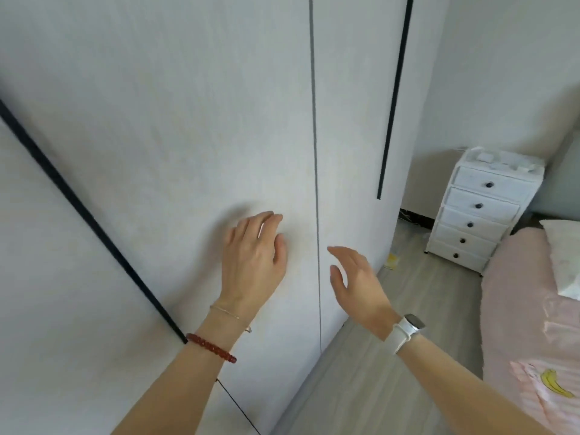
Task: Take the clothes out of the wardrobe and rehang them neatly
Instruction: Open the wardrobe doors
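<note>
A tall white wardrobe (175, 127) fills the left and middle of the view, its doors closed, so no clothes show. A thin grey seam (315, 171) runs down between two doors. My left hand (254, 262) lies with straight fingers against the door just left of that seam. My right hand (354, 277) hovers just right of the seam with relaxed, spread fingers and holds nothing. Black vertical handle strips (392, 120) sit on the doors.
A white chest of drawers (477, 221) stands at the right against the wall. A bed with pink bedding (521, 309) and a white pillow (565, 265) lies at the far right. Grey wood floor (392, 356) runs between wardrobe and bed.
</note>
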A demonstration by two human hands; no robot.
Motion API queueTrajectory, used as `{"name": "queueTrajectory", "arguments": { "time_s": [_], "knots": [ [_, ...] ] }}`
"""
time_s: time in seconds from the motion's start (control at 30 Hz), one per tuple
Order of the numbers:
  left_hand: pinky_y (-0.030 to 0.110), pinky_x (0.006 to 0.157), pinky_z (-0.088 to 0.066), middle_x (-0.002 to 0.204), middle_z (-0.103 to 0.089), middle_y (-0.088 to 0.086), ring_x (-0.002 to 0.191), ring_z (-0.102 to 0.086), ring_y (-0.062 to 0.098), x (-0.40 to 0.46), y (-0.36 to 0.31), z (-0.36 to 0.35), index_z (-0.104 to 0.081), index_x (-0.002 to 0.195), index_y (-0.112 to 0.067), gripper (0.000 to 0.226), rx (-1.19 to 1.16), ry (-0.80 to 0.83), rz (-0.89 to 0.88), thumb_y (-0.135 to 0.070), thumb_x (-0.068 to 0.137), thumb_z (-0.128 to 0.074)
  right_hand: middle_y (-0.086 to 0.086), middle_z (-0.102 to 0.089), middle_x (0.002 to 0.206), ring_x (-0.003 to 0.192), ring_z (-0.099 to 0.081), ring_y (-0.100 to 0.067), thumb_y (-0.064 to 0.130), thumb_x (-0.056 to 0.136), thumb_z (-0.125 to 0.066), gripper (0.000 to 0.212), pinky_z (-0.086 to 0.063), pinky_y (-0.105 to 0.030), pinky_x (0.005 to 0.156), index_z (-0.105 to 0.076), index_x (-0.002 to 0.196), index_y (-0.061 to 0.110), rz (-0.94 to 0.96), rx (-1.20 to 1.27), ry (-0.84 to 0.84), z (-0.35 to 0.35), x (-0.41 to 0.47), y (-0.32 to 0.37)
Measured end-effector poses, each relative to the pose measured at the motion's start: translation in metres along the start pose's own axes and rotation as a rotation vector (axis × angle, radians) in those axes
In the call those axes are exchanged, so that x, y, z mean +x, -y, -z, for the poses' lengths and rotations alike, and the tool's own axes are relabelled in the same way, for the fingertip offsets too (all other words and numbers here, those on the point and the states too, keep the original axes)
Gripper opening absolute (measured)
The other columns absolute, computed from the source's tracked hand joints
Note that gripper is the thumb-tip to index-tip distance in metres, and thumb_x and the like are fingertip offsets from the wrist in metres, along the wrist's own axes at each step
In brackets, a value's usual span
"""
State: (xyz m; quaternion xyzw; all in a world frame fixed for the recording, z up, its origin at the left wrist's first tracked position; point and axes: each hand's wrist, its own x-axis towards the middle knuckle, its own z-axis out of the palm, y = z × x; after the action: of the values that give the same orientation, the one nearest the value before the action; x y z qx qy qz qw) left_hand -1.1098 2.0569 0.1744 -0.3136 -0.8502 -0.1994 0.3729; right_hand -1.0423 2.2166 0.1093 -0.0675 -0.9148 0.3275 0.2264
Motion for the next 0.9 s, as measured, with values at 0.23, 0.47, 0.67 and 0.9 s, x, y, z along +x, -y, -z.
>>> {"name": "queueTrajectory", "arguments": {
  "time_s": [0.23,0.47,0.67,0.9],
  "knots": [
    [0.033,0.083,-0.032,0.111,-0.065,0.004,0.103,-0.057,0.022,0.054,0.035,0.072,-0.067,0.104,-0.012,0.024,0.314,-0.368,0.038,-0.012,0.085,-0.051,-0.02,-0.045,0.133,0.125,-0.042,-0.035,0.008,0.086,-0.045,0.042,-0.034,-0.049,0.103,-0.05,0.127,0.002,0.575,0.122,-0.24,-0.012,0.122,0.1],
    [0.032,0.086,-0.023,0.111,-0.055,0.015,0.105,-0.042,0.018,0.046,0.047,0.117,-0.05,0.117,-0.013,0.039,0.489,-0.687,0.331,-0.015,0.08,-0.06,-0.018,-0.043,0.137,0.131,-0.032,-0.031,0.019,0.085,-0.046,0.041,-0.018,-0.063,0.106,-0.047,0.126,0.013,1.101,0.088,-0.42,-0.03,0.151,0.17],
    [0.029,0.082,-0.021,0.094,-0.056,0.003,0.091,-0.051,0.024,0.025,0.047,0.113,-0.056,0.103,-0.011,0.03,0.535,-0.58,0.711,-0.031,0.081,-0.062,-0.011,-0.041,0.143,0.134,-0.035,-0.033,0.04,0.086,-0.05,0.054,-0.023,-0.066,0.102,-0.041,0.136,0.024,1.152,-0.207,-0.427,-0.045,0.147,0.18],
    [0.033,0.077,-0.025,0.088,-0.055,0.008,0.083,-0.051,0.028,0.031,0.041,0.119,-0.057,0.079,-0.007,0.013,0.627,-0.484,0.797,-0.017,0.084,-0.061,-0.007,-0.034,0.147,0.134,-0.035,-0.03,0.05,0.085,-0.049,0.065,-0.028,-0.064,0.1,-0.028,0.142,0.025,1.15,-0.346,-0.382,-0.039,0.15,0.174]
  ]
}}
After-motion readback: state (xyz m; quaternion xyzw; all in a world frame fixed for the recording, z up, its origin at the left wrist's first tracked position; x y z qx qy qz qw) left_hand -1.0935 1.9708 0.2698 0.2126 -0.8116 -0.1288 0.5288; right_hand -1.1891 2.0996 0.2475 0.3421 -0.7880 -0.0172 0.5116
